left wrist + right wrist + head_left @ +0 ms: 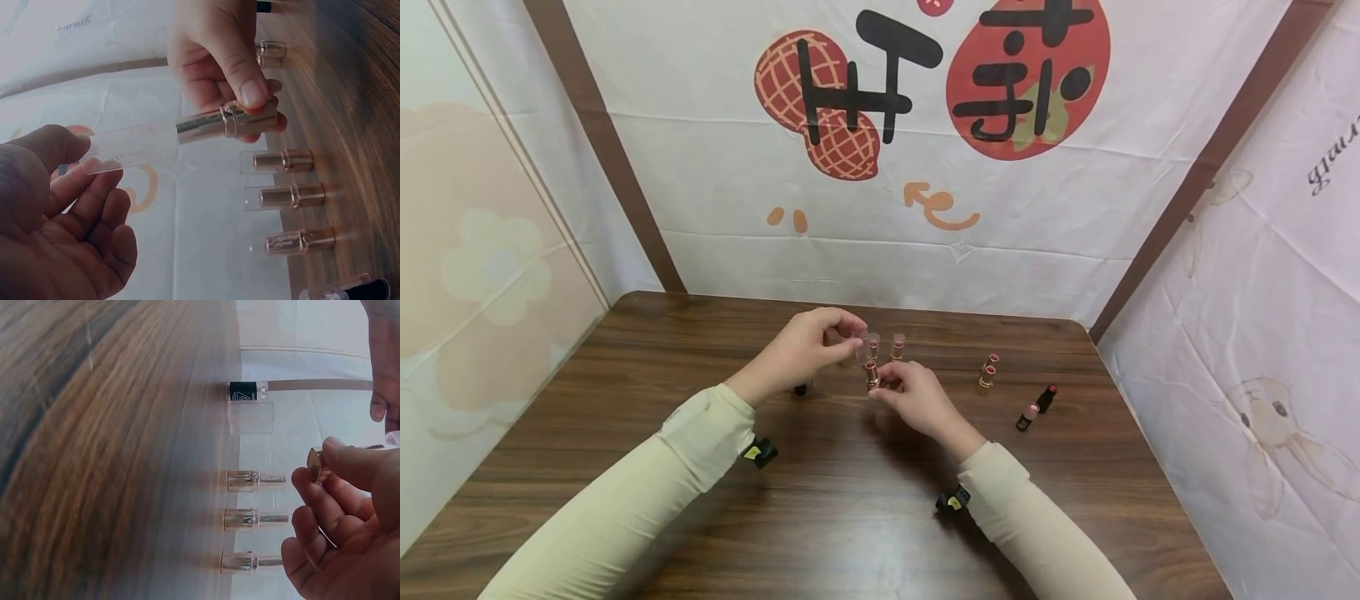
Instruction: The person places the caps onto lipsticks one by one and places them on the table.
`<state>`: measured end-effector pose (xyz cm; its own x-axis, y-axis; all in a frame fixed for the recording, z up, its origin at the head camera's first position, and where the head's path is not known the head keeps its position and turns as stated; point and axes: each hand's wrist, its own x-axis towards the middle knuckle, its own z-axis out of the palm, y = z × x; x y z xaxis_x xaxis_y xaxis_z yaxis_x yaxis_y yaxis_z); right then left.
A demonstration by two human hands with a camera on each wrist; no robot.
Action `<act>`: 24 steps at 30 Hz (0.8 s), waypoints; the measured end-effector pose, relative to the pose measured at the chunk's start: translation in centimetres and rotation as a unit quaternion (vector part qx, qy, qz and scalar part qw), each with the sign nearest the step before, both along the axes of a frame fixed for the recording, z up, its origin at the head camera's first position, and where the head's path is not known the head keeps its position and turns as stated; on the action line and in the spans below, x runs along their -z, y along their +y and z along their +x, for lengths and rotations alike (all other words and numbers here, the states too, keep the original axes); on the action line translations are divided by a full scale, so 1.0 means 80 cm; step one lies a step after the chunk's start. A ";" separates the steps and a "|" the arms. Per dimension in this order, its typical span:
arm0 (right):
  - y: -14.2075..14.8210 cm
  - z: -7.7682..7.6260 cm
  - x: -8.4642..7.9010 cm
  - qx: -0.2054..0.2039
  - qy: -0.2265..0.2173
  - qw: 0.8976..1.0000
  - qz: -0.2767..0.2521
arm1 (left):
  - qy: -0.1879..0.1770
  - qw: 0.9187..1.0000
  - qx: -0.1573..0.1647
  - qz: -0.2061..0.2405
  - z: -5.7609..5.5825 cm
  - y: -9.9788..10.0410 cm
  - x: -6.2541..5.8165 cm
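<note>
Near the middle of the worktop [850, 508], a gold lipstick tube [872, 377] is raised in the right hand [919, 398], whose thumb and fingers pinch its base. At its eleven o'clock the left hand [808, 343] pinches a clear cap [122, 149] between thumb and fingers, the cap's mouth facing the tube and just apart from it. The step in hand seems to be capping or uncapping; which one, I cannot tell. If capping, the next move calls for lining both up and sliding the cap on straight. Capped gold lipsticks stand beyond, one at twelve o'clock [874, 345] and another between one and two [898, 347]; the left wrist view shows three. Two gold tubes [987, 380] stand at three o'clock, and two black tubes [1024, 419] just past three, farther out. A black item [801, 389] sits at nine, partly behind the left hand. The held cap's lettering seems to read "avocado"; a dark label [243, 391] bears pale print too small to read. "Warmth" appears on the wall cloth [72, 24].
</note>
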<state>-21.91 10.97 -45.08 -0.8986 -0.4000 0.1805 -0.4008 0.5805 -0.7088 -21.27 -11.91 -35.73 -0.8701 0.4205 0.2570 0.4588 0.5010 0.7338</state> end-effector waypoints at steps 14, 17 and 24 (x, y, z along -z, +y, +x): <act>-0.018 0.003 -0.002 -0.012 -0.001 0.999 -0.050 | 0.038 0.998 0.006 -0.044 0.003 0.007 -0.009; -0.021 0.005 -0.003 -0.012 -0.003 0.998 -0.054 | 0.041 0.998 0.006 -0.049 0.004 0.008 -0.012; -0.027 0.007 -0.004 -0.009 -0.006 0.999 -0.052 | 0.033 0.998 0.009 -0.057 0.006 0.006 -0.016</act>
<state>-21.34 8.84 -44.78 -0.8940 -0.3950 0.2115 -0.4014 0.4961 -0.7699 -20.78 -11.41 -34.45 -0.8450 0.4656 0.2630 0.5137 0.5700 0.6413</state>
